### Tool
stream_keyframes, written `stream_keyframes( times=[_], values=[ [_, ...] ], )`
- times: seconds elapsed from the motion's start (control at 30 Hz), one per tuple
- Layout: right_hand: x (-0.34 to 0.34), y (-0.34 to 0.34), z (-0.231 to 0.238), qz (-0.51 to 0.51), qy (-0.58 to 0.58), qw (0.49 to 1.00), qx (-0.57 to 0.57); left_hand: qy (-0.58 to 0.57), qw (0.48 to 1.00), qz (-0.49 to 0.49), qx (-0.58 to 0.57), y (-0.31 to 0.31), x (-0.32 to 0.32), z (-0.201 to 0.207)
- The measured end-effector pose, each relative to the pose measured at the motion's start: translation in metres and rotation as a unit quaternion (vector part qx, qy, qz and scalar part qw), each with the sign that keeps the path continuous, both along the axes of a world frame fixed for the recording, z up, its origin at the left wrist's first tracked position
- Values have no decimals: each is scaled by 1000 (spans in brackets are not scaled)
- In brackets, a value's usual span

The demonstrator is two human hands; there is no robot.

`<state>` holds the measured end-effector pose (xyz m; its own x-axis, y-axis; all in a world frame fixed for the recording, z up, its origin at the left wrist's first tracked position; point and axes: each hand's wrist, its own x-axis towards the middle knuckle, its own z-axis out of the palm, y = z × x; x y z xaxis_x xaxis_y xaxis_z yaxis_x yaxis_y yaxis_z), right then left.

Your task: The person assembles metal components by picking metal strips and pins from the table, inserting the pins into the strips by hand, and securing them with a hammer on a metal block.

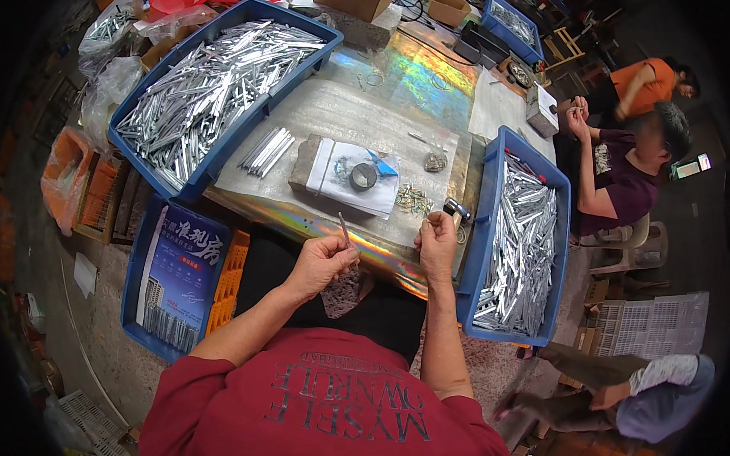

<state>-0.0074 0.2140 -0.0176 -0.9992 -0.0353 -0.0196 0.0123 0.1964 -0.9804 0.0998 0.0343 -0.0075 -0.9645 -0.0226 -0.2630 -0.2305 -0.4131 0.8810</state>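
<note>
My left hand point(328, 265) is closed, pinching a thin metal strip point(343, 224) that points upward. Close by on the right, my right hand point(438, 243) has its fingertips pressed together; whatever they hold, if anything, is too small to make out. Just beyond it lie a small pile of brass-coloured parts point(413, 200) and a hammer-like metal tool point(456, 209). In front of both hands stands a block point(303, 163) topped with white paper point(338, 181), a dark round ring point(363, 176) and a blue scrap point(384, 165). A row of silver strips point(266, 153) lies to its left.
A blue bin point(323, 54) heaped with silver strips stands at far left, another blue bin point(564, 221) at right. Below left is a blue crate point(134, 296) with a printed board point(181, 266). Co-workers point(620, 167) sit at right; another person point(660, 398) is lower right.
</note>
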Motion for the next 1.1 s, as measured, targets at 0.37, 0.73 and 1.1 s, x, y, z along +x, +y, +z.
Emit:
stream_keyframes(
  times=[0.37, 0.73, 1.1],
  values=[
    [10, 10, 8, 64, -121, 976, -169, -9, 1000, -9, -12, 2, 1, 1],
    [49, -17, 30, 99, -148, 949, -261, 23, 999, -34, -12, 11, -7, 18],
    [74, -34, 31, 132, -93, 977, -139, 44, 997, -42, 55, 14, -6, 20]
  ],
)
